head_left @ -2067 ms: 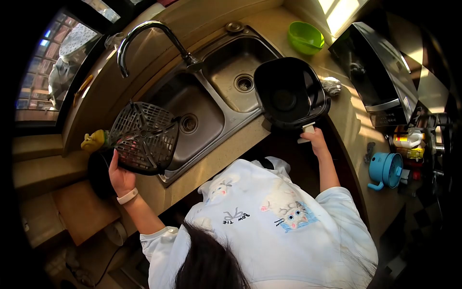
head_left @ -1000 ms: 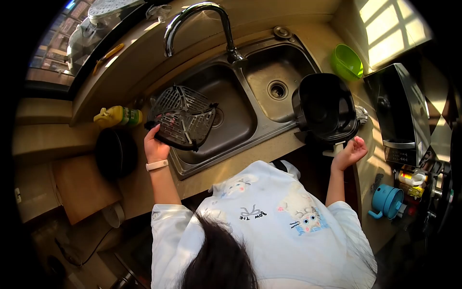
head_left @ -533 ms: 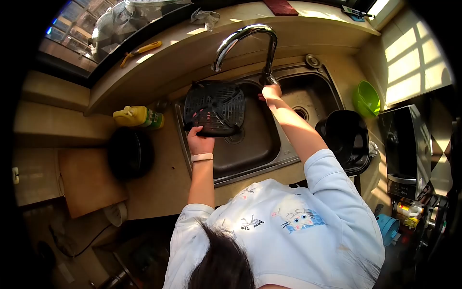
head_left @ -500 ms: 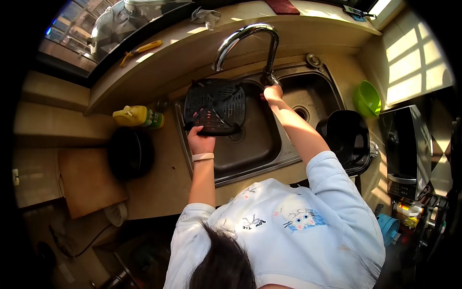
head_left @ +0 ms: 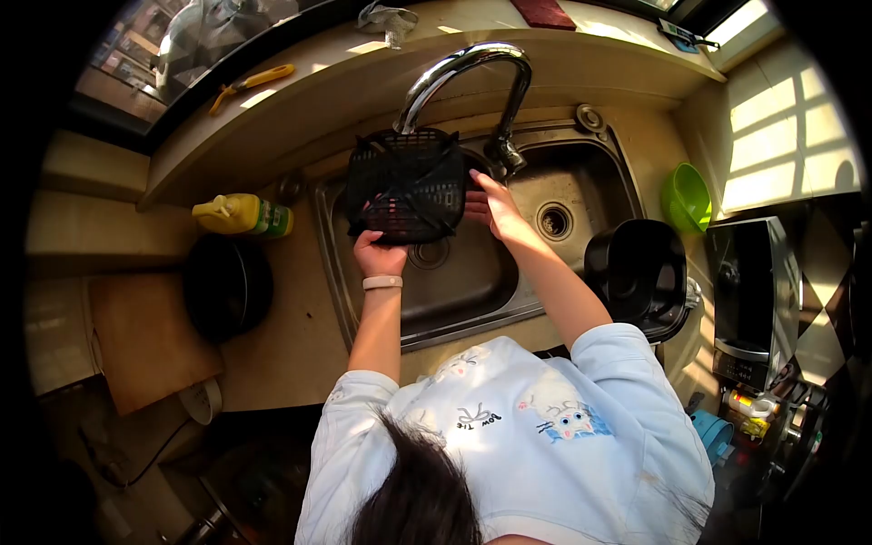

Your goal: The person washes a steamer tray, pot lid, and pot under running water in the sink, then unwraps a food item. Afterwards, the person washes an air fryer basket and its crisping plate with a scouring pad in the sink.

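Note:
A black slotted air fryer rack is held over the left basin of the steel sink, below the spout of the chrome faucet. My left hand grips its near edge, fingers partly hidden under it. Just right of the rack is my right hand, fingers stretched out and apart, with nothing in it. Whether its fingertips touch the rack I cannot tell. The faucet's handle stands behind my right hand, apart from it.
Right of the sink are a black air fryer basket and a green bowl. A yellow bottle, a black pan and a wooden board lie on the left. A yellow-handled peeler rests on the ledge.
My right hand has let go of the faucet handle and moved left and toward me, beside the rack. The rack's tilt has changed, still in my left hand.

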Demonstrator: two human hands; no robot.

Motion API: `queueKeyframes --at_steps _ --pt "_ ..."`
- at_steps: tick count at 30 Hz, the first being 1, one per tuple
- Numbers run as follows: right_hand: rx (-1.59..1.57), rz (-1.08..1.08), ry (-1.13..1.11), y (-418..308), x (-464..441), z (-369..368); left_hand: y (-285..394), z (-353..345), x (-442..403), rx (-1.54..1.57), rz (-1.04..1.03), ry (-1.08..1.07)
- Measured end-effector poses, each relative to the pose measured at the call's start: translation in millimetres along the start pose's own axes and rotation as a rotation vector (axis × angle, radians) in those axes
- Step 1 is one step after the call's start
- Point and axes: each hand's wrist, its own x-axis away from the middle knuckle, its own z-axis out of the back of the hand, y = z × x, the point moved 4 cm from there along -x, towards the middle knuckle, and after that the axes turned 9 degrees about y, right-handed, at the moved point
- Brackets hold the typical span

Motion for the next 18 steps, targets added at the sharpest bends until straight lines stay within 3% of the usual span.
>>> queueKeyframes --at_steps 1,5,8,10,11,13,14,16,18 --pt "-0.142 -0.079 -0.191 -1.0 2.0 -15.0 -3.5 -2.4 -1.2 0.014 0.038 -0.047" --pt "-0.386 -0.106 -0.359 -1.4 -2.6 -30.0 -3.3 -4.2 -10.0 -0.02 0.056 -0.075" --pt "-0.466 -0.141 -0.414 6.1 -11.9 -35.7 15.3 6.5 -19.5 -0.204 0.19 0.092" --pt "-0.527 -0.154 -0.356 10.4 -15.6 -38.3 35.8 5.4 -11.3 -0.348 -0.031 0.169" --pt "-0.53 -0.156 -0.36 12.2 -17.1 -40.0 38.6 2.9 -10.5 -0.351 -0.036 0.17" --pt "-0.574 -0.158 -0.332 13.3 -13.5 -41.6 58.2 -10.1 0.3 -0.94 -0.673 0.217" --pt "-0.575 -0.161 -0.331 14.6 -11.1 -43.3 58.5 -14.3 -3.2 -1.071 -0.825 0.146" --pt "-0.557 -0.204 -0.223 9.1 2.3 -50.0 58.6 -31.1 -7.0 -1.102 -0.752 0.103" --pt "-0.526 -0.207 -0.308 12.0 -7.1 -51.0 68.1 -44.1 -14.0 -1.035 -0.599 0.064"
